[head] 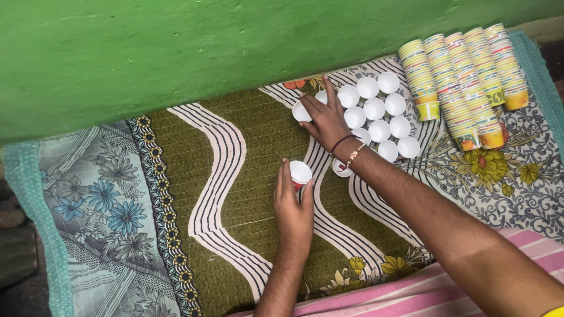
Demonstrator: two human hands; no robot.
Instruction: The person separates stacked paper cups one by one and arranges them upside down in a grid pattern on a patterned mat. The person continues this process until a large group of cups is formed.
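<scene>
From the head view, we look down on a patterned cloth (235, 152) spread on the floor against a green wall (176, 53). It carries olive, striped and floral panels.

Our left hand (294, 211) sits near the middle of the cloth, its grip closed around a single paper cup (300, 174). The cup stands upright with its white inside facing us and a bit of red showing on its outer wall. Fingers and thumb wrap the side wall just below the rim.

Our right hand (326, 120) reaches further toward the wall edge of the cloth. It lies flat and spread over the near end of a cluster of upright cups (379, 114), with its grip loose and closed on nothing. The fingertips touch or nearly touch the cups at the cluster's left end; we cannot tell which. A thread band and a bracelet (352, 155) sit on this wrist, and one more cup (341, 169) peeks out just beneath it.

Toward the far right corner of the cloth, several long stacks of nested cups (464, 82) lie on their sides, printed in yellow, green and orange.

We judge these cups to be very light and thin-walled. They would be easy to crush, tip or knock over. A gentle hold around the side wall suits them best, with no squeezing at the rim.
</scene>
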